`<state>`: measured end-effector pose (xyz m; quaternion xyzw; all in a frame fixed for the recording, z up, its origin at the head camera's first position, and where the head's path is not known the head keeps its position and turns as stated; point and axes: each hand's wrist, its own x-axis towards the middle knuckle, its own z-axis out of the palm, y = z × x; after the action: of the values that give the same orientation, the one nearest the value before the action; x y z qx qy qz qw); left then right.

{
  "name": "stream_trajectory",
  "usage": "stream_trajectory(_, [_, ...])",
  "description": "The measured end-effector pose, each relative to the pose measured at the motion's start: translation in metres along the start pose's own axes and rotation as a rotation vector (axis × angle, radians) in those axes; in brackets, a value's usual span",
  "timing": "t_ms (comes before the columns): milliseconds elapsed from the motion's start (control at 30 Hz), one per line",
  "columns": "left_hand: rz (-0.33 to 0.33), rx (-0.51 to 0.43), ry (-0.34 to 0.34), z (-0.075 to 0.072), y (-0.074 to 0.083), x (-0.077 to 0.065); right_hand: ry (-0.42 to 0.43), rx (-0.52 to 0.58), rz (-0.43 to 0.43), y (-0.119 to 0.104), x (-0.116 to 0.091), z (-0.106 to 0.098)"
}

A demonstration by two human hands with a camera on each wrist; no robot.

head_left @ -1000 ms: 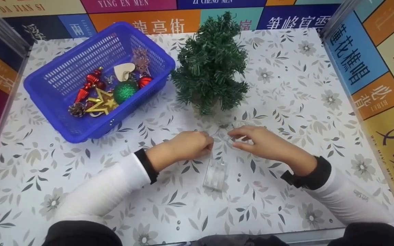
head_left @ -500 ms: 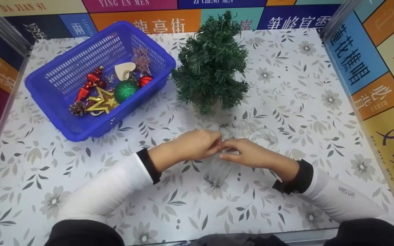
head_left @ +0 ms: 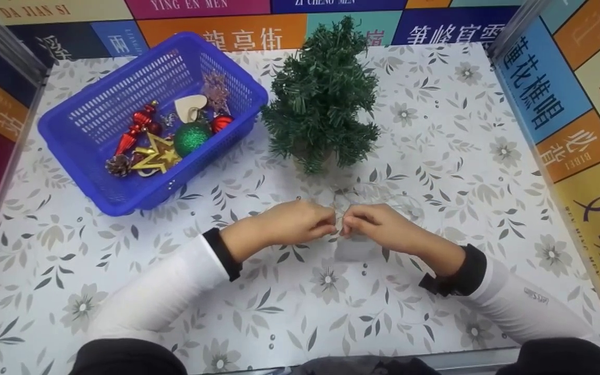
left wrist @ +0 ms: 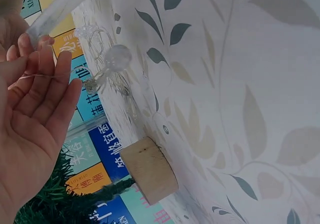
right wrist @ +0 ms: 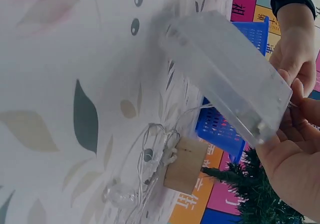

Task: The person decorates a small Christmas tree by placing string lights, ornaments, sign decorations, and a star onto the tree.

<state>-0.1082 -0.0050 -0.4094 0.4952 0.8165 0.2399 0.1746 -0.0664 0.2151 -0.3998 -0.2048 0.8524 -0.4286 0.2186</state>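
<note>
My left hand (head_left: 300,221) pinches a thin clear wire (left wrist: 50,76) between thumb and fingertips, its other fingers loosely extended in the left wrist view. Close on its right, my right hand (head_left: 383,224) has its fingers curled at the wire end of a translucent battery box (right wrist: 230,74). The box hangs tilted over the table beneath that hand and looks blurred in the head view. The remaining string lights lie loosely coiled on the table, with a clear bulb (left wrist: 118,58) showing among the wires.
Behind the hands stands a small green artificial tree (head_left: 323,99) on a wooden base (left wrist: 149,170). A blue basket (head_left: 84,179) at the back left holds a gold star (head_left: 159,155), a green glitter ball (head_left: 191,138), a wooden heart (head_left: 188,107) and red ornaments. Printed panels border the table.
My right hand moved left to meet the left hand, then drew slightly back. The battery box, which lay flat on the table, now hangs under the right hand. The basket and tree stay put.
</note>
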Motion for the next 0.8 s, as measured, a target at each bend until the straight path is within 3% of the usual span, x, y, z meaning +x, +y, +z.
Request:
stream_trajectory(133, [0.001, 0.022, -0.019, -0.001, -0.003, -0.003, 0.054, 0.031, -0.047, -0.004, -0.005, -0.011])
stream_trajectory(300, [-0.044, 0.015, -0.026, -0.007, -0.005, -0.007, 0.118, 0.048, -0.105, -0.006, -0.014, -0.03])
stream_trajectory(600, [-0.096, -0.071, 0.033, -0.021, -0.01, -0.019, 0.192, 0.068, 0.004, -0.004, -0.022, -0.055])
stream_trajectory(800, [-0.125, -0.081, 0.119, -0.024, -0.014, -0.024, 0.244, 0.097, 0.017, 0.001, -0.023, -0.064])
